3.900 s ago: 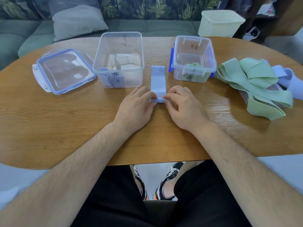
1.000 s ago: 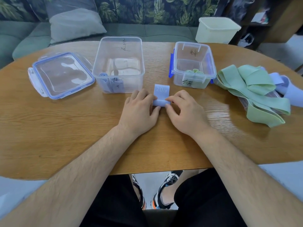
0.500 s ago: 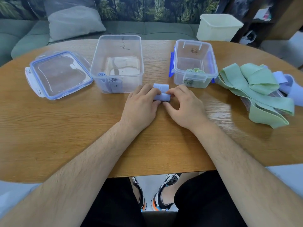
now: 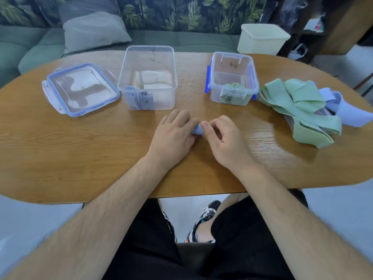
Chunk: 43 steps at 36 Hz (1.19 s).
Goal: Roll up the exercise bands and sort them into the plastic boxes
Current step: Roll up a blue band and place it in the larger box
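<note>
Fingers [image 4: 181, 118] of my left hand [image 4: 173, 136] and right hand [image 4: 226, 144] pinch a rolled blue band [image 4: 197, 130]; beyond them, the large box [image 4: 122, 77] holds a blue roll [image 4: 133, 97], the small box [image 4: 215, 96] green rolls [image 4: 234, 85].

Looked forward and down from a single wide-angle camera worn on the head, close above the near edge of the oval wooden table [image 4: 80, 158]. Caught the left hand [image 4: 173, 134] and right hand [image 4: 226, 142] near mid-frame. Reached back to the grey-green sofa [image 4: 181, 40] and dropped to the black-trousered lap [image 4: 151, 249] and patterned trainers [image 4: 203, 217].
</note>
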Motion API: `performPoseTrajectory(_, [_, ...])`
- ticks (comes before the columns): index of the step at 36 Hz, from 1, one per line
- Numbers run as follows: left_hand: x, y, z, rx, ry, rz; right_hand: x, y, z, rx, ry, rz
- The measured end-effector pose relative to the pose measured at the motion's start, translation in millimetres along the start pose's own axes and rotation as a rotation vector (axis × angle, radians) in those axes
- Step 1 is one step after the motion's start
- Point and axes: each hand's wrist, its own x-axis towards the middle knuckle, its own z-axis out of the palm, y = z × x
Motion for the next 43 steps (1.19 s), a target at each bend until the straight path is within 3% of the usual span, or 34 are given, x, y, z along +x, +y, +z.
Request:
performPoseTrajectory(5, [-4.7, 4.4, -3.4, -0.010, 0.042, -0.038, -4.9, -12.8, -5.9, 0.053, 0.007, 0.008])
performPoseTrajectory(15, [-2.1, 8.8, -7.9, -0.277, -0.001, -0.122, -3.4, -26.9, -1.5, 0.023, 0.066, 0.077])
performPoseTrajectory(18, [-1.2, 9.2, -11.1, -0.333, 0.043, -0.123, -6.7, -33.0, 2.6, 0.237, 0.048, 0.279])
performPoseTrajectory(21, [-3.7, 9.3, -10.3, -0.386, 0.051, -0.134, -4.1, -40.5, 4.7, 0.668, -0.021, 0.577])
performPoseTrajectory(23, [-4.3, 10.0, -11.2, -0.404, 0.070, -0.154, -0.2, -44.2, 2.2, 0.918, -0.066, 0.671])
performPoseTrajectory(31, [-4.6, 13.8, -20.2, -0.445, 0.086, -0.196, 9.2, -41.0, -4.7, 1.176, -0.217, 0.666])
performPoseTrajectory(43, [-2.0, 14.5, -23.3, -0.441, 0.148, -0.139, 17.9, -46.6, -5.7, 1.077, -0.180, 0.592])
